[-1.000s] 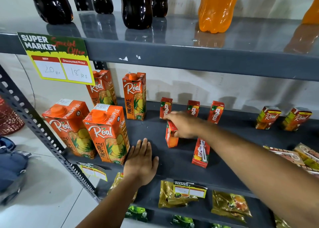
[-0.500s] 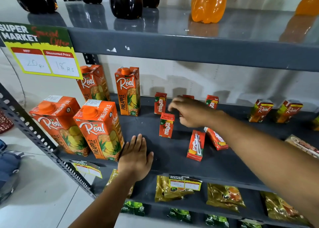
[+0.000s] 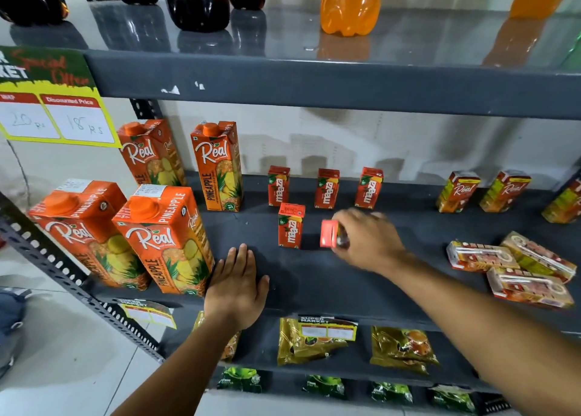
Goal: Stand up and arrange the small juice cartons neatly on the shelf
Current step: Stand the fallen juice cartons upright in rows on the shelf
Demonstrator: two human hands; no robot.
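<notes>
One small carton [image 3: 329, 233] sits clamped in the right hand [image 3: 366, 242], fingers curled round its body so that its red end faces left; whether it touches the shelf [image 3: 314, 277] I cannot tell, as the hand is blurred. Just left of that grip a Maaza carton [image 3: 291, 225] stands upright on the shelf, apart from the held one. Behind the grip, along the back wall, three more Maaza cartons stand upright in a row: left [image 3: 278, 185], middle [image 3: 327, 188] and right [image 3: 368, 188]. Farther left and nearer the shelf's front edge, the left hand [image 3: 236, 286] lies flat, palm down, fingers together and holding nothing, its edge against a big pineapple carton [image 3: 166, 239]. Right of the grip, well apart, three small packs [image 3: 515, 267] lie flat in a loose heap, and behind them two small Real cartons [image 3: 459, 191] stand tilted near the back.
</notes>
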